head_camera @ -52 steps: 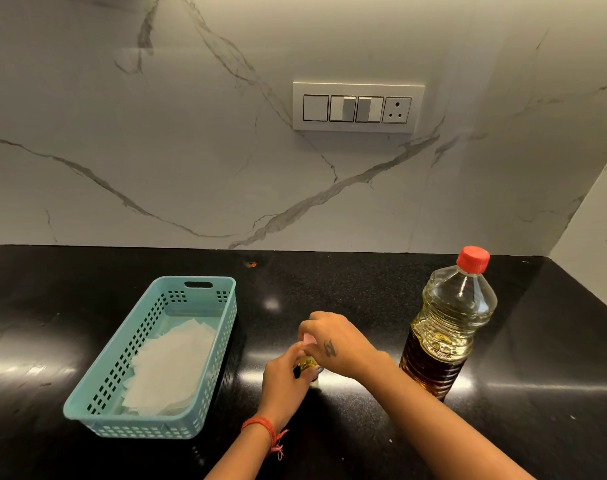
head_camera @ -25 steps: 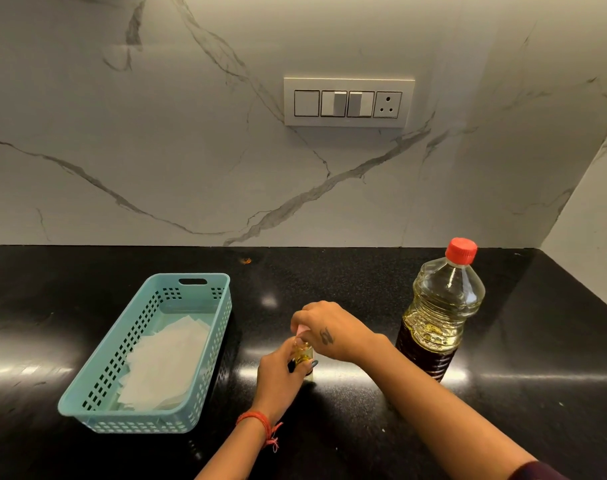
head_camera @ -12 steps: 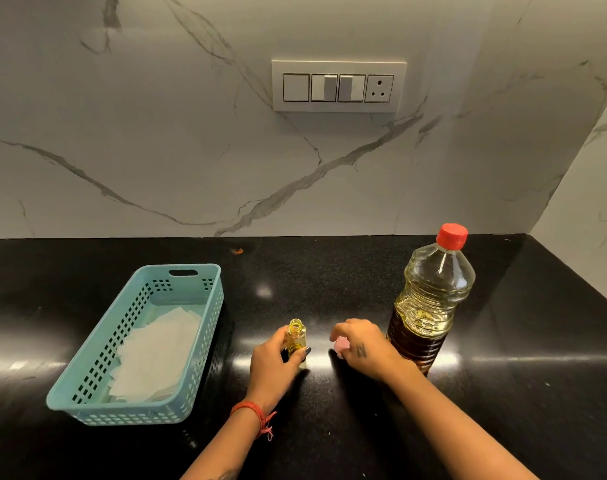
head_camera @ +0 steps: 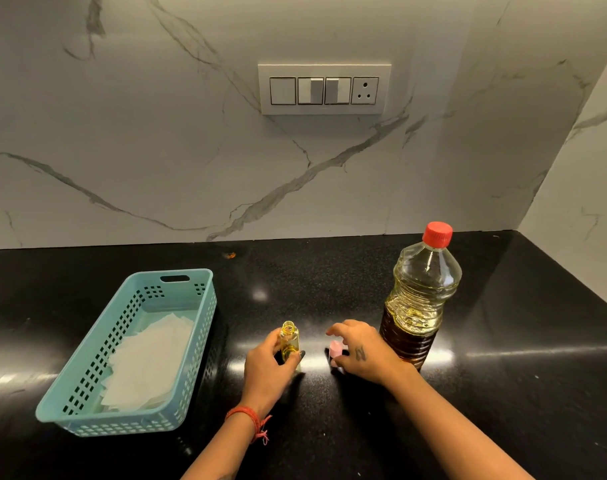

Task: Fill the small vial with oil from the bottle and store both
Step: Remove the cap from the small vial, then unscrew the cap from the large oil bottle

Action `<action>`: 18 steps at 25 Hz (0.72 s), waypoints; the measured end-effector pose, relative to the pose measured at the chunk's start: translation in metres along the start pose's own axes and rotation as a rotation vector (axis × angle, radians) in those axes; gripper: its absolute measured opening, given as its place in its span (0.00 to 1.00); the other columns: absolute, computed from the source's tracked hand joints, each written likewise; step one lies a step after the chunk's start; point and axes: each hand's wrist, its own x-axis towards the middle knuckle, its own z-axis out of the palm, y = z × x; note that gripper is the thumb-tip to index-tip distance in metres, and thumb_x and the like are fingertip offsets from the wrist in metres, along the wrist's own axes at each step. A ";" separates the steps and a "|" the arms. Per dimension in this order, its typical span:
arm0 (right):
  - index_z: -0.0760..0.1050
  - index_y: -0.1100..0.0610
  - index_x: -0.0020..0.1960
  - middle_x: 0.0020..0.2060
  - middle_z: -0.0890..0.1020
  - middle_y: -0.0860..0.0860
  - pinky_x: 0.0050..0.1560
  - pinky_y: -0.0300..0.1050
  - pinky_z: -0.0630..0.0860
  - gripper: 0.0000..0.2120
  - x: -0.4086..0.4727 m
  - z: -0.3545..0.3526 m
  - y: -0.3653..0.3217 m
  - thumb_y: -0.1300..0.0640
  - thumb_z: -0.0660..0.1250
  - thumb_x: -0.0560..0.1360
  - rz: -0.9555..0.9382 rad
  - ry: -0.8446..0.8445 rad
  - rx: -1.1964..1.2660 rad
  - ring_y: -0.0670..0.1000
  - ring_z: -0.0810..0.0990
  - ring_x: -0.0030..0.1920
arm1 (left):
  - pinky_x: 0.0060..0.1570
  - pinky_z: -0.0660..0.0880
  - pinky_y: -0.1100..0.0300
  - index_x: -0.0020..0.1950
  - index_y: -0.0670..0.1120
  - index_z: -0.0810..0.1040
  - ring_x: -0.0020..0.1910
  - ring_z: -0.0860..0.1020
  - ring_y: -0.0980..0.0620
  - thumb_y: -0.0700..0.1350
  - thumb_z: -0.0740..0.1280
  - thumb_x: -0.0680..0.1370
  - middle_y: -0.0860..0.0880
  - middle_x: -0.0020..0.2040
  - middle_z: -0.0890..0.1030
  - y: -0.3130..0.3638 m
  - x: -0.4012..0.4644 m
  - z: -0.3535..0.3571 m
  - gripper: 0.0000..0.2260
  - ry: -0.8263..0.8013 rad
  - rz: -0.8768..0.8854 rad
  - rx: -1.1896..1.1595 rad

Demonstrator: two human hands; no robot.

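Note:
The small clear vial (head_camera: 289, 344) stands uncapped on the black counter with a little yellow oil in it, and my left hand (head_camera: 265, 368) grips its body. Its pink cap (head_camera: 334, 353) lies on the counter just right of it. My right hand (head_camera: 362, 353) hovers over the cap with fingers arched and spread, not closed on it. The oil bottle (head_camera: 421, 296), clear plastic with a red screw cap (head_camera: 437, 233) on, stands upright right behind my right hand. It is about half full.
A light blue perforated basket (head_camera: 122, 427) sits at the left with white paper (head_camera: 149, 358) lining its bottom. The marble wall with a switch panel (head_camera: 324, 89) backs the counter, and a side wall closes the right corner.
My right hand took the pink cap off the vial, carried it right and set it on the counter, then loosened its fingers. My left hand kept holding the vial.

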 end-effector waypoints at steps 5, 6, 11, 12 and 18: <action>0.69 0.50 0.66 0.60 0.75 0.49 0.59 0.42 0.70 0.23 -0.013 -0.016 -0.009 0.51 0.68 0.73 -0.076 0.116 0.002 0.49 0.73 0.60 | 0.53 0.70 0.69 0.67 0.50 0.69 0.53 0.75 0.63 0.46 0.76 0.66 0.59 0.53 0.77 0.003 -0.004 -0.003 0.31 -0.018 -0.027 -0.058; 0.69 0.50 0.66 0.60 0.75 0.49 0.58 0.41 0.70 0.23 -0.016 -0.022 -0.013 0.50 0.69 0.72 -0.099 0.147 0.010 0.49 0.73 0.60 | 0.56 0.69 0.67 0.69 0.50 0.67 0.57 0.74 0.61 0.49 0.77 0.65 0.57 0.57 0.76 0.003 -0.005 -0.004 0.35 -0.020 -0.028 -0.077; 0.72 0.51 0.64 0.55 0.77 0.48 0.50 0.34 0.72 0.23 -0.045 -0.090 -0.051 0.51 0.71 0.71 -0.231 0.340 0.075 0.45 0.76 0.51 | 0.63 0.65 0.61 0.70 0.49 0.66 0.66 0.70 0.55 0.54 0.73 0.66 0.50 0.67 0.72 0.037 -0.001 -0.019 0.34 0.177 0.160 -0.090; 0.72 0.51 0.64 0.53 0.78 0.47 0.48 0.34 0.74 0.22 -0.053 -0.110 -0.060 0.51 0.71 0.71 -0.250 0.401 0.098 0.44 0.76 0.48 | 0.63 0.65 0.63 0.69 0.49 0.67 0.65 0.70 0.56 0.56 0.72 0.67 0.51 0.66 0.72 0.051 0.003 -0.021 0.33 0.209 0.228 -0.081; 0.74 0.51 0.62 0.50 0.79 0.47 0.45 0.35 0.74 0.20 -0.084 -0.206 -0.068 0.51 0.71 0.71 -0.172 0.745 0.000 0.43 0.76 0.44 | 0.63 0.66 0.63 0.69 0.50 0.67 0.66 0.69 0.58 0.61 0.70 0.67 0.55 0.66 0.72 0.135 0.025 0.013 0.34 0.018 0.453 -0.073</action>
